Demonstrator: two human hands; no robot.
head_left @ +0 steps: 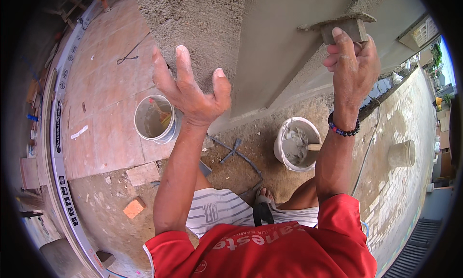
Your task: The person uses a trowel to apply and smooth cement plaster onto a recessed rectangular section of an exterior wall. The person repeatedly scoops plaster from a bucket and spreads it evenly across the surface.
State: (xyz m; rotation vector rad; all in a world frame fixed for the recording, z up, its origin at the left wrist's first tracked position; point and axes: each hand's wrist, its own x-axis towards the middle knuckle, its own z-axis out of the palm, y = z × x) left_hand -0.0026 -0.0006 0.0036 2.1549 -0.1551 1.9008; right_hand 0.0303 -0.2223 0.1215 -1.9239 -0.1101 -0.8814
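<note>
My right hand (352,68) is closed round the block grip of a mortar-caked plastering float (358,30). The float's thin plate lies against the smooth grey plastered wall (284,32) at the upper right. A beaded bracelet (343,131) circles that wrist. To the left, my left hand (195,87) is raised with fingers spread, holding nothing. It is in front of rough, grainy plaster (193,22); whether a fingertip touches it, I cannot tell. Below the right hand stands a white bucket (277,150) of wet grey mortar, with a wooden-handled tool in it.
Another white bucket (141,126), holding a brush (165,119), is beside my left forearm. Broken brick (134,208), a tile piece (143,174) and dark strap (236,150) lie on the dirty floor. A hose (371,148) and a grey bucket (401,153) are at the right.
</note>
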